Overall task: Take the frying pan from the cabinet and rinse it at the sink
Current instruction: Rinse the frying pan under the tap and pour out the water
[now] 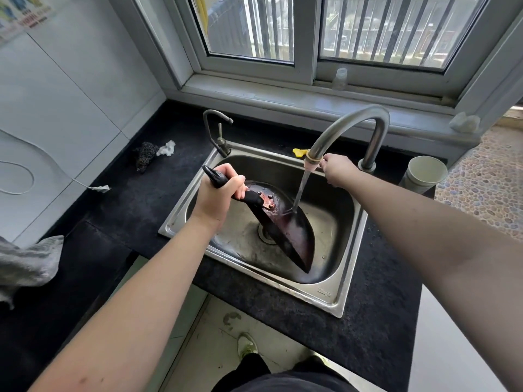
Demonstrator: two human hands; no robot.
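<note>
A dark frying pan (294, 236) stands tilted on its edge inside the steel sink (325, 295), its inner face turned toward the tap. My left hand (218, 196) grips the pan's black handle (215, 176) above the sink's left rim. Water (300, 190) runs from the curved faucet (353, 120) onto the pan's upper inner side. My right hand (338, 169) is at the spout's end, fingers curled against the pink nozzle.
A small second tap (215, 128) stands at the sink's back left corner. On the black counter lie a dark scrubber (145, 155) and a grey cloth (28, 264) to the left. A pale cup (424, 174) sits to the right. A small bottle (339, 79) rests on the windowsill.
</note>
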